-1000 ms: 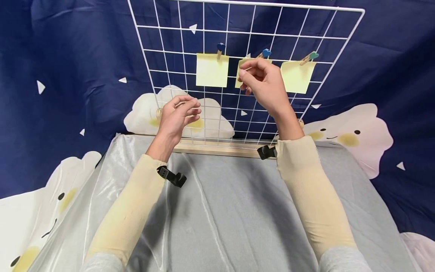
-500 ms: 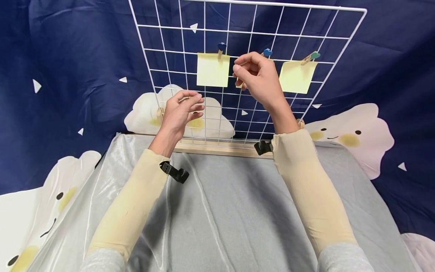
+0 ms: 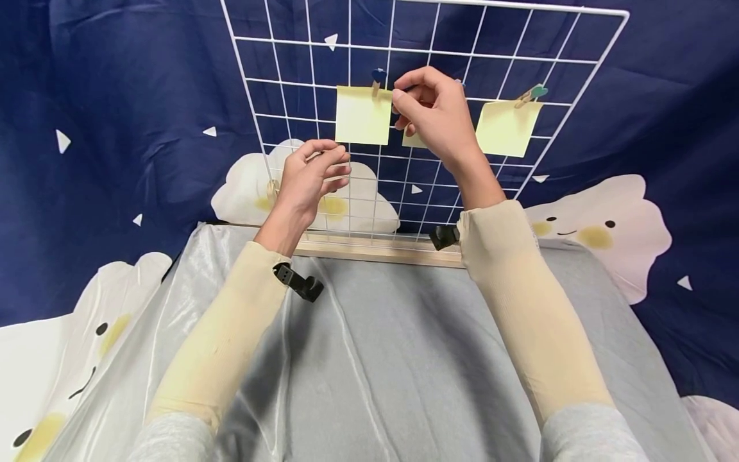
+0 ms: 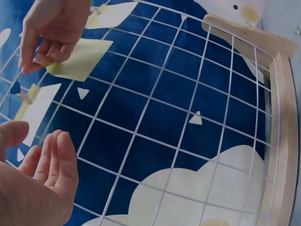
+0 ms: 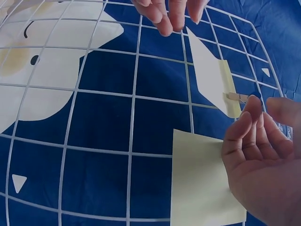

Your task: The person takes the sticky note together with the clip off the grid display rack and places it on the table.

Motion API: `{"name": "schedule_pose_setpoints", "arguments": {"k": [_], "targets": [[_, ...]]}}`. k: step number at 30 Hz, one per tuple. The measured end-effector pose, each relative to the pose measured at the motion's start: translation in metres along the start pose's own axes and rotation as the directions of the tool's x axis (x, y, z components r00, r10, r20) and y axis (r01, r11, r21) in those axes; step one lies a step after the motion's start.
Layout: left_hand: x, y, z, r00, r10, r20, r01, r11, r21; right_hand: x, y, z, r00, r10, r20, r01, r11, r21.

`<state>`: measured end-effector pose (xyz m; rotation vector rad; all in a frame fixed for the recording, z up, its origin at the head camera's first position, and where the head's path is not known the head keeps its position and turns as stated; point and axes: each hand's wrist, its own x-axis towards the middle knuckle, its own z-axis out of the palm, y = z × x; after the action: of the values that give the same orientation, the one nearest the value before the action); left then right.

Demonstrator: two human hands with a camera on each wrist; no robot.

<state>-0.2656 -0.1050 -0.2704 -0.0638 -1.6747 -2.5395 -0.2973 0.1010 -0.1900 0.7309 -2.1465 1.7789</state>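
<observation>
Three yellow sticky notes hang in a row on a white wire grid. The left note is held by a clothespin with a dark blue heart; the right note by one with a green heart. My right hand mostly covers the middle note and its blue-heart clothespin. Its loosely bent fingers hold nothing and come close beside the dark blue heart clothespin; contact cannot be told. My left hand hovers just below the left note, fingers relaxed, with nothing in them.
The grid stands on a wooden base at the back of a grey cloth-covered table. Behind hangs a dark blue curtain with white clouds and triangles. Wrist cameras are strapped at both cuffs.
My right hand has moved up and left, from before the middle note toward the dark blue heart clothespin. My left hand has risen slightly toward the left note. The notes stay in place.
</observation>
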Motion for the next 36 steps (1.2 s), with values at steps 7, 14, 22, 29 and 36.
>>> {"name": "schedule_pose_setpoints", "arguments": {"k": [7, 14, 22, 29, 36], "targets": [[0.002, 0.002, 0.003, 1.0, 0.01, -0.027, -0.01, 1.0, -0.003, 0.009, -0.001, 0.006, 0.999, 0.019, -0.031, -0.018, 1.0, 0.022], [0.004, 0.007, 0.006, 0.999, 0.014, -0.039, -0.014, 1.0, -0.02, 0.015, -0.004, 0.011, 0.999, 0.031, -0.026, -0.031, 1.0, -0.004], [0.004, 0.007, 0.01, 0.999, 0.015, -0.042, -0.016, 0.999, -0.031, 0.016, -0.005, 0.015, 0.999, 0.031, -0.012, -0.032, 0.999, -0.03], [0.005, 0.007, 0.01, 0.999, 0.013, -0.041, -0.015, 0.999, -0.045, 0.021, -0.005, 0.018, 0.999, 0.048, -0.024, -0.049, 0.999, -0.022], [0.007, 0.008, 0.011, 0.999, 0.017, -0.04, -0.02, 0.995, -0.094, 0.026, -0.003, 0.023, 0.998, 0.021, -0.058, -0.021, 1.0, 0.007]]}}
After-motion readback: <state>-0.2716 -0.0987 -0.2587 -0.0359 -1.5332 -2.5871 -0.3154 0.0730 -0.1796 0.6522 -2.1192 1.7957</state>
